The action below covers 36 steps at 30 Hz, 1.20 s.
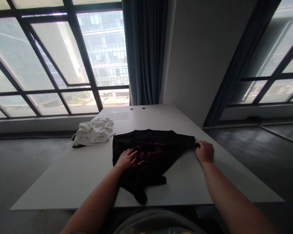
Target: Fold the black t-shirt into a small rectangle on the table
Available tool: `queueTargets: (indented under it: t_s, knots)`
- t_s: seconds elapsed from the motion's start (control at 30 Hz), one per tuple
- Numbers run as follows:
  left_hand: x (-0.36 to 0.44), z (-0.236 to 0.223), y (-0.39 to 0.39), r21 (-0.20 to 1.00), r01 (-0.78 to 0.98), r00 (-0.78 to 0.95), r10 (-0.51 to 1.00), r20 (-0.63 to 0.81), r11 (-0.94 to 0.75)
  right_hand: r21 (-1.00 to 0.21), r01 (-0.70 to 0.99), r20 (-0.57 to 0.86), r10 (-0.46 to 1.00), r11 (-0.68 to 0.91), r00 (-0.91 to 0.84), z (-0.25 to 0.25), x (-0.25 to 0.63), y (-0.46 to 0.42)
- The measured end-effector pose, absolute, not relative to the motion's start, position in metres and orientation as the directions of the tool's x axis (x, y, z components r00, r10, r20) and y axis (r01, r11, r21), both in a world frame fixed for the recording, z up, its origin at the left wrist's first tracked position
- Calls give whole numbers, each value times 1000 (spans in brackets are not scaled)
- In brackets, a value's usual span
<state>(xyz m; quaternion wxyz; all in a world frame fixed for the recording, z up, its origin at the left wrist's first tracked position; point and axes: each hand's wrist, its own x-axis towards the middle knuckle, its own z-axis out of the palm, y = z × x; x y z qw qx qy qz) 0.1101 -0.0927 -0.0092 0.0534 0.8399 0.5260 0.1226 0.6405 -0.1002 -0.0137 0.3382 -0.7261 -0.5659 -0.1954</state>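
A black garment with pink lettering lies partly folded on the white table. It looks like a shirt, its far edge fairly straight and its near side bunched, with a loose end near the table's front edge. My left hand rests on its left part, fingers stretched out over the lettering. At the narrow right end of the garment, which looks like a sleeve, my right hand is closed on the tip. The fingertips there are partly hidden.
A crumpled white cloth with some black fabric under it sits at the table's left edge. Behind it lies a sheet of paper. The white table extends toward windows, a blue curtain and a pillar.
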Motion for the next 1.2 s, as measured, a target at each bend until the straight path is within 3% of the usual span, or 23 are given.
queueTargets:
  t_s: [0.17, 0.4, 0.53, 0.7, 0.8, 0.97, 1.1, 1.2]
  knots:
    - [109, -10, -92, 230, 867, 410, 896, 173, -441, -309, 933, 676, 647, -186, 353, -15, 647, -105]
    - [108, -9, -91, 253, 862, 406, 897, 175, -439, -370, 893, 389, 831, -255, 398, -21, 630, -103]
    - [107, -11, -88, 249, 861, 408, 895, 183, -443, -429, 859, 371, 812, -281, 451, -21, 628, -103]
    - [106, -13, -87, 247, 859, 413, 892, 183, -449, -330, 912, 464, 799, -245, 382, -19, 610, -107]
    - [107, -11, -88, 258, 856, 411, 893, 185, -448, -278, 952, 561, 782, -129, 270, -16, 593, -109]
    - [108, -1, -92, 291, 848, 400, 895, 199, -444, -216, 954, 605, 795, 207, -36, -6, 559, -115]
    - [109, 10, -96, 344, 797, 443, 868, 224, -496, -228, 880, 559, 796, 418, -233, -5, 531, -126]
    - [107, 17, -100, 469, 699, 490, 839, 235, -539, -321, 820, 446, 839, 475, -311, -8, 517, -133]
